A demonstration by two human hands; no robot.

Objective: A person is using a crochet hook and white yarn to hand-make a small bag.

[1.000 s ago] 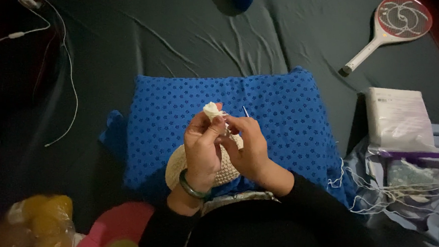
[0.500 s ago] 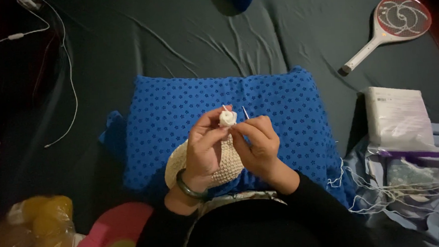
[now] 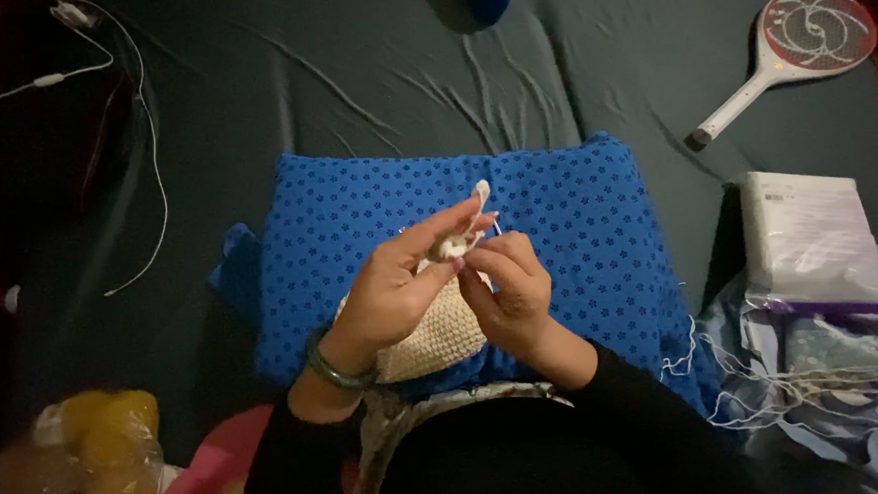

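Above the blue pillow (image 3: pixel 579 240), the left hand (image 3: pixel 396 289) pinches a small cream crochet piece (image 3: pixel 456 241), fingers now stretched further out than before. Its right hand (image 3: pixel 507 294) closes on a thin needle (image 3: pixel 496 228) beside it. Both hands sit lower on the pillow than earlier.

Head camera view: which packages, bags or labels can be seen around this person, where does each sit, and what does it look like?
White packet: right side on the dark sheet, flat and rectangular, with a small printed label at its top left corner.
Clear zip bag: just below the white packet, see-through with a purple strip along its top; contents unclear.
Yellow plastic bag: bottom left corner, crumpled and blurred.
No screens or signs in view.
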